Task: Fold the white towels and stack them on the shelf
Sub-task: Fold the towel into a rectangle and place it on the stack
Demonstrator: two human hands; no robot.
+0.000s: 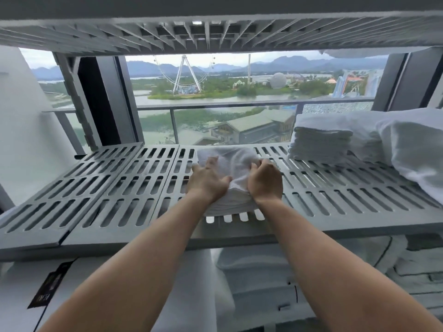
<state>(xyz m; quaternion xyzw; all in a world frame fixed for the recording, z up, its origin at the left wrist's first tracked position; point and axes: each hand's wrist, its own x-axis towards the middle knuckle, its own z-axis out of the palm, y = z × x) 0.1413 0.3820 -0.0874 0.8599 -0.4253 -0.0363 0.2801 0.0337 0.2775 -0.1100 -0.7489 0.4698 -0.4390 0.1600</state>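
A small stack of folded white towels (233, 164) lies in the middle of the grey slotted shelf (115, 188). My left hand (207, 182) presses on the stack's left side with fingers spread. My right hand (265, 180) grips the top towel's right side, fingers curled into the cloth. A second, taller stack of folded white towels (320, 146) stands at the back right of the same shelf.
A bulky white pillow or bundle of linen (412, 149) fills the shelf's right end. Another slotted shelf (215, 32) hangs close overhead. Behind the shelf is a window with a balcony rail (215, 106). More white linen (259, 267) lies on the level below.
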